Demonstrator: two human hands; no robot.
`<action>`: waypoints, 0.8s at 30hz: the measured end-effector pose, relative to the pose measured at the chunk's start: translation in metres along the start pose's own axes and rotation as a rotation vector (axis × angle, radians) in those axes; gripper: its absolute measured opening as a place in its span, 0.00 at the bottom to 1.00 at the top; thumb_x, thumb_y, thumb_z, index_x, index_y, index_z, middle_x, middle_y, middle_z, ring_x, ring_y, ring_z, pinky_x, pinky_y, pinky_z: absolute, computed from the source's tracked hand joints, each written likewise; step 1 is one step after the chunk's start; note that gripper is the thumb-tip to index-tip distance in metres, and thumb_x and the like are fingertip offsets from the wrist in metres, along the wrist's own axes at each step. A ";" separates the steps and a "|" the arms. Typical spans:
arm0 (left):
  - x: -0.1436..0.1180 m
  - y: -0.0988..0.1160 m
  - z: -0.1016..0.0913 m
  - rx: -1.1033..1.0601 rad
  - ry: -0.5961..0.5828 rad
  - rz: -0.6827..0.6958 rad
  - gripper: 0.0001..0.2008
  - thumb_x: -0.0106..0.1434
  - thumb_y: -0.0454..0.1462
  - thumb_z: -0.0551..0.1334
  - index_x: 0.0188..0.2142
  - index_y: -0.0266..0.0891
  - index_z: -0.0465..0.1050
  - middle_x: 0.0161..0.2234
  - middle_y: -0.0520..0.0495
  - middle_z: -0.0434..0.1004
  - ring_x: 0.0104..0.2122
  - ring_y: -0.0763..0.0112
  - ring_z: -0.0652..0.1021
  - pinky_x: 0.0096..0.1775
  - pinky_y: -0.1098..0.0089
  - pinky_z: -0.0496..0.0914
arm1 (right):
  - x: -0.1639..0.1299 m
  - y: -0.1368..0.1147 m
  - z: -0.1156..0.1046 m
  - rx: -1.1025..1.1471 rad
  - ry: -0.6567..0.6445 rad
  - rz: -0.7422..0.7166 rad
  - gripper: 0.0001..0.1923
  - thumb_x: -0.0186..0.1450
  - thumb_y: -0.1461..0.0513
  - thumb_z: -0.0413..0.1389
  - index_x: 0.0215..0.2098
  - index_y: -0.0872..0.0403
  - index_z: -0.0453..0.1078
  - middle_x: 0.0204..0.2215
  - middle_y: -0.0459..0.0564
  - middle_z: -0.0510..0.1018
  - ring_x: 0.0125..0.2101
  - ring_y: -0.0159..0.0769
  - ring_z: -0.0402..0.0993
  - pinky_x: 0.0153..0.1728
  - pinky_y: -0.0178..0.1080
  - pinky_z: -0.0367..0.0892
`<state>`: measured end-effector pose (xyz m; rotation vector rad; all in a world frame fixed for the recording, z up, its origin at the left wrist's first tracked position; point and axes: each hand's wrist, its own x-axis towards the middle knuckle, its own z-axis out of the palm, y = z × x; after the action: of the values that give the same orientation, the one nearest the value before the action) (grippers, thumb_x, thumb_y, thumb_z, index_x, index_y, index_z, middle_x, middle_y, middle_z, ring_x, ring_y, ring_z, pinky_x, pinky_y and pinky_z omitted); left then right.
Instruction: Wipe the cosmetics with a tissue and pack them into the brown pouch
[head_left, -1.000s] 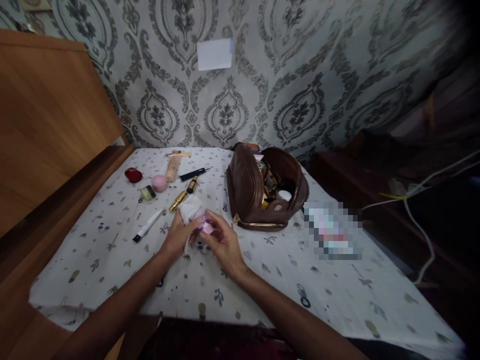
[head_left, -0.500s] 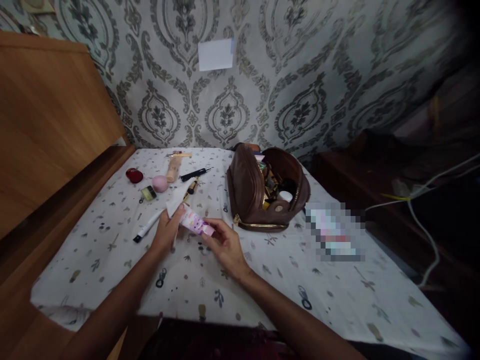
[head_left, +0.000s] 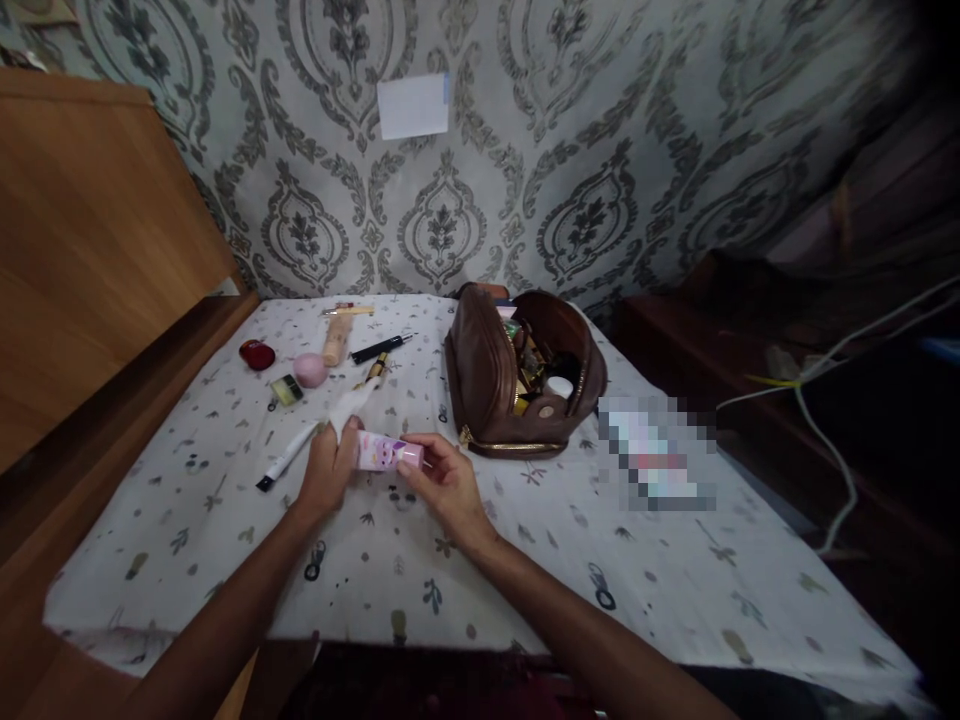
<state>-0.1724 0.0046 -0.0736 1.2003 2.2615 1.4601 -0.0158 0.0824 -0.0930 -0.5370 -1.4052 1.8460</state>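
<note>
Between my hands, above the patterned white cloth, lies a pink and purple squeeze tube [head_left: 377, 451] held almost level. My left hand [head_left: 328, 466] grips its left end together with a white tissue [head_left: 355, 402] that sticks up past the fingers. My right hand [head_left: 448, 488] has its thumb and fingers closed on the pink cap end. Beyond the left hand rests a white tube with a black cap [head_left: 285, 458]. Just past the tissue lies a gold and black cosmetic stick [head_left: 376, 369].
A brown makeup bag [head_left: 487, 375] stands unzipped, full of cosmetics. Back left lie a pink sponge [head_left: 310, 370], a beige tube [head_left: 337, 340], a dark red item [head_left: 257, 354], a small green square container [head_left: 286, 389] and a black pen-like item [head_left: 378, 348]. A blurred-out packet [head_left: 656, 455] lies right.
The pink tube has turned from slanting to nearly level, still in both hands. The whole view has shifted slightly, moving the scene a little to the left.
</note>
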 end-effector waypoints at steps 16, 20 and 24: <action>0.004 0.005 -0.007 0.050 -0.278 0.122 0.22 0.64 0.50 0.54 0.18 0.42 0.56 0.16 0.55 0.56 0.20 0.73 0.60 0.24 0.71 0.54 | -0.003 -0.008 0.001 -0.139 -0.068 -0.119 0.16 0.58 0.55 0.64 0.44 0.48 0.76 0.43 0.48 0.78 0.43 0.37 0.74 0.44 0.39 0.72; 0.004 0.004 -0.001 -0.041 -0.151 -0.041 0.24 0.61 0.52 0.56 0.15 0.43 0.54 0.14 0.54 0.56 0.18 0.73 0.60 0.22 0.71 0.54 | -0.001 -0.011 0.000 -0.116 -0.036 -0.117 0.16 0.58 0.55 0.65 0.44 0.49 0.75 0.43 0.48 0.78 0.43 0.37 0.74 0.43 0.39 0.72; 0.006 0.004 0.003 -0.158 -0.091 -0.244 0.26 0.58 0.57 0.58 0.17 0.43 0.55 0.14 0.55 0.56 0.16 0.75 0.59 0.19 0.72 0.54 | 0.002 -0.014 -0.003 -0.076 0.007 -0.097 0.15 0.57 0.56 0.65 0.42 0.49 0.74 0.41 0.48 0.77 0.41 0.36 0.74 0.42 0.38 0.71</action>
<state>-0.1721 0.0120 -0.0701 0.8910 2.1021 1.4285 -0.0104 0.0875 -0.0805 -0.5045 -1.4755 1.7183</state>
